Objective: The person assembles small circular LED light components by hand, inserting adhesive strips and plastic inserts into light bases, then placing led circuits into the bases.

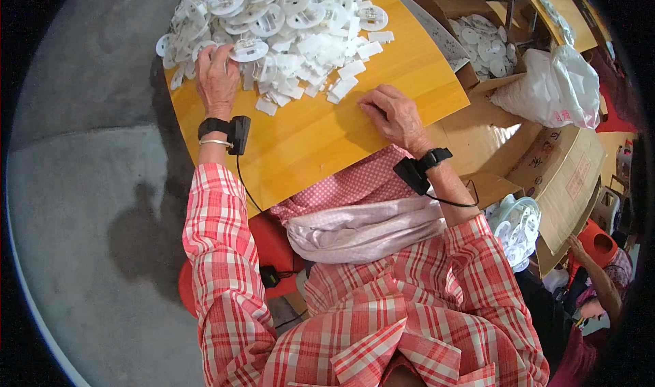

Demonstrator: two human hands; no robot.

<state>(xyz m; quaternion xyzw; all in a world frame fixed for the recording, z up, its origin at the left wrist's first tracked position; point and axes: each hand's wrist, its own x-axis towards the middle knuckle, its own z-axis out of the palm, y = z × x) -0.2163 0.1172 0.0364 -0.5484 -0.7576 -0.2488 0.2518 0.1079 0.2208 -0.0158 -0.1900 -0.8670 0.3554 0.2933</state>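
Apparently picking a white plastic disc (250, 50)

The right hand (394, 116) curls over the bench (307, 155), its grip hidden. Farther, the left hand (217, 80) touches the disc beside the pile (293, 19); whether pinched, I cannot tell. Lifting probably calls for isolating one.

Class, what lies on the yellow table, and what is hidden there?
On the table: a heap of white discs, with small white tabs along its near side. The heap covers the table beneath it and its own lower layers, so neither can be seen.
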